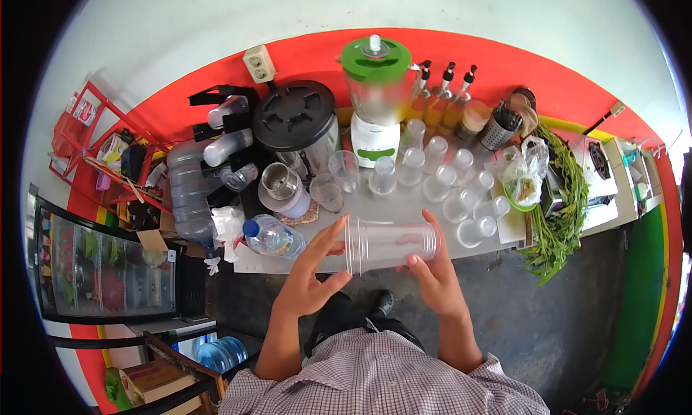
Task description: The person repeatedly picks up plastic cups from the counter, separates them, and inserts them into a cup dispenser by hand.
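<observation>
A short stack of clear plastic cups (389,246) lies sideways in the air between my hands, over the table's front edge. My left hand (308,274) is at the rim end, thumb below and fingers above, touching the rims. My right hand (434,274) grips the base end, its thumb on the near side; some fingers show blurred through the plastic. Just beyond, several upturned clear cups (476,231) stand on the table's right half. Two more clear cups (326,193) stand behind my left hand.
A blender with a green lid (375,58) stands at the back, beside pump bottles (438,105). Left are a black-lidded container (295,116), a capped water bottle (274,236) and a large water jug (190,191). Leafy greens (559,213) hang over the right edge.
</observation>
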Demonstrator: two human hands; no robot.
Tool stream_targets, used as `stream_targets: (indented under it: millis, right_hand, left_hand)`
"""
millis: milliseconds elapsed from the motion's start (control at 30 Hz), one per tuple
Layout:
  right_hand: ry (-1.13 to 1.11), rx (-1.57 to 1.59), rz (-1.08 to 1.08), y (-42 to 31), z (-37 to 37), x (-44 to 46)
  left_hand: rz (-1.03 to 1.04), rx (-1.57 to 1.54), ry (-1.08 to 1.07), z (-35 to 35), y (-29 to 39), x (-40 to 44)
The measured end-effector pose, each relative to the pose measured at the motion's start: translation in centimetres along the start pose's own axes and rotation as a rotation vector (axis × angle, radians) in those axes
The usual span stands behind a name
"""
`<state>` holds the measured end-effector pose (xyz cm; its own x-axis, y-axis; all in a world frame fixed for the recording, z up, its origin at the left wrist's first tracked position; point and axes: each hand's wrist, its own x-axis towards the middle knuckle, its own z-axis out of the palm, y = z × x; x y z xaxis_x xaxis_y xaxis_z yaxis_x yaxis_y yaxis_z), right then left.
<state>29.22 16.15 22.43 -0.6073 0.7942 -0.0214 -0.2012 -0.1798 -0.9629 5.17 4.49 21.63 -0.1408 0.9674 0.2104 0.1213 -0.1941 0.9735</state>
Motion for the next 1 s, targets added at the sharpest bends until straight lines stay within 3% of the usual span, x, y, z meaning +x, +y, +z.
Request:
stream_targets:
  millis: [133, 400, 567, 733, 800, 867, 967, 1000]
  right_hand:
    - [-0.052, -0.075, -0.024, -1.0, 2.3, 1.3]
    - [-0.146, -0.195, -0.275, -0.3, 8.8, 4.6]
    - [-0.209, -0.151, -0.216, -0.1, 12.6, 7.3]
    - [-0.265, -0.122, -0.192, 0.3, 15.3, 9.8]
    - [-0.399, -0.055, -0.216, 1.0, 15.8, 11.3]
    - [-0.421, -0.025, -0.2, 1.2, 16.9, 12.4]
    - [-0.433, -0.005, -0.189, 1.9, 18.7, 13.6]
    - [-0.428, -0.017, -0.194, 2.1, 19.3, 14.0]
  left_hand:
    - [0.034, 0.167, -0.032, -3.2, 2.7, -0.5]
    - [0.034, 0.069, 0.086, -9.9, 5.9, -0.7]
    - [0.073, 0.126, 0.176, -13.5, 5.3, -1.4]
    - [-0.028, 0.044, 0.221, -16.5, 4.4, -2.2]
    - [-0.071, 0.039, 0.209, -18.1, 4.2, -2.5]
    - [0.038, 0.099, 0.262, -19.7, 2.4, -2.2]
    - [-0.023, 0.116, 0.285, -22.0, 1.0, -2.7]
    - [0.058, 0.168, 0.328, -22.5, 0.2, -2.2]
